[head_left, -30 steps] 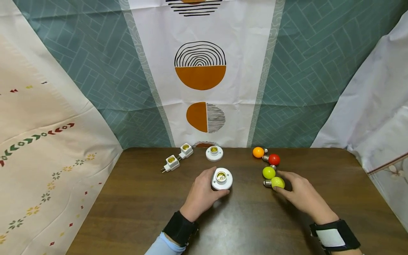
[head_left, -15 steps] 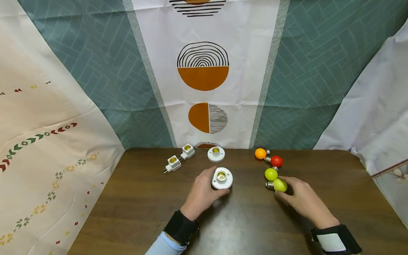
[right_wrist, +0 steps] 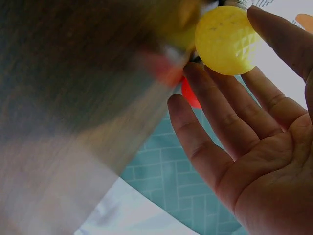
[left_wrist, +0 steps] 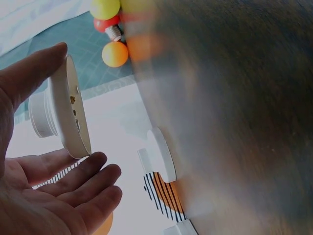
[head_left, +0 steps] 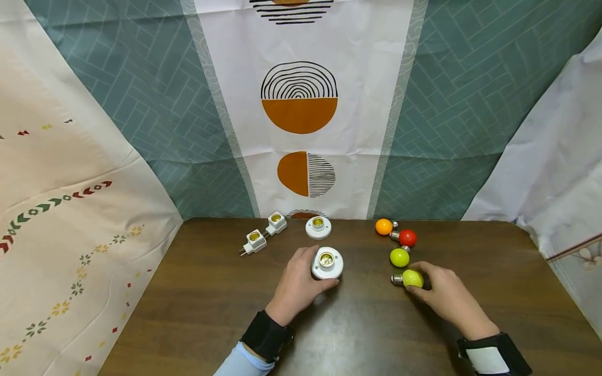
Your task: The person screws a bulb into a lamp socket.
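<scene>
In the head view my left hand grips a white round lamp holder by its rim, socket facing up. The left wrist view shows the lamp holder raised off the table, between thumb and fingertips. My right hand pinches a yellow-green light bulb by its globe; the screw base points left. In the right wrist view the dimpled bulb sits between thumb and fingertips. Just beyond it lie a green bulb, a red bulb and an orange bulb.
At the back of the brown table stands another round lamp holder. To its left are two white plug-in sockets, the nearer socket and the farther socket. A patterned cloth hangs behind the table edge.
The yellow-green bulb in my right hand has shifted slightly toward me, opening a gap from the green bulb. My left hand stays in place with the lamp holder.
</scene>
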`<state>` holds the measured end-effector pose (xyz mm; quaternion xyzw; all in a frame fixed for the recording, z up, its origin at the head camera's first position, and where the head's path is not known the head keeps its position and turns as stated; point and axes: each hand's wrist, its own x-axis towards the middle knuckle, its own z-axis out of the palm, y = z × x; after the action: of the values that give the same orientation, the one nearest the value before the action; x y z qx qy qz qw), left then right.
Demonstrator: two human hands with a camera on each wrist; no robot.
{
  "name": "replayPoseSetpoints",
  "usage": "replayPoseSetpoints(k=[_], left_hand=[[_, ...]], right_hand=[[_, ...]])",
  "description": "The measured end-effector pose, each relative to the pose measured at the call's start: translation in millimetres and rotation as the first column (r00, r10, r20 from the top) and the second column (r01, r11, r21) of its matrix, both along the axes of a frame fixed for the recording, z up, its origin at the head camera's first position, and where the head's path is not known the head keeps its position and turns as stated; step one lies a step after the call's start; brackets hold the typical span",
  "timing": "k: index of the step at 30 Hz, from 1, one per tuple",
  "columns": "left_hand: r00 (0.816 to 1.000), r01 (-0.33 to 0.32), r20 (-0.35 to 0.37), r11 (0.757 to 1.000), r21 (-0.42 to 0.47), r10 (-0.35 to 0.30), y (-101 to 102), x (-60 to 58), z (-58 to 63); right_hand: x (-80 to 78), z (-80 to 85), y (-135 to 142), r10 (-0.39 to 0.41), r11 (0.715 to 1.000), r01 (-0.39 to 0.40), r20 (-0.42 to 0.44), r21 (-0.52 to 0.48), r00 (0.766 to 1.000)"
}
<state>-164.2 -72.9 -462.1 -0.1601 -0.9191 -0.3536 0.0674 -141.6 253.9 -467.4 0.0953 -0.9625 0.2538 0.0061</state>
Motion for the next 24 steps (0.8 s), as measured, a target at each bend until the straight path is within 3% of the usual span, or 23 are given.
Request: replayPoseSetpoints(k=[10,15,24], left_hand=[[1.000,-0.004,0.003,1.000,-0.025,0.004,0.7,0.7,1.8],[1.000,-0.006,-0.020,0.999,-0.036,0.006,3.1,-0.2,2.8],[1.000,0.005,-0.004,1.000,-0.029,-0.005,8.5,-0.5,1.7]], right_hand=[[6.7,24.2,-4.7,-0.008,1.000,0.005,-0.099,-0.031,0.995],[1.3,36.9,-14.5,0.013,0.994,-0.030,-0.160,-0.105,0.987],[-16.3,55.9,-38.7,0.061,0.971,-0.098,-0.170,-0.218,0.984]])
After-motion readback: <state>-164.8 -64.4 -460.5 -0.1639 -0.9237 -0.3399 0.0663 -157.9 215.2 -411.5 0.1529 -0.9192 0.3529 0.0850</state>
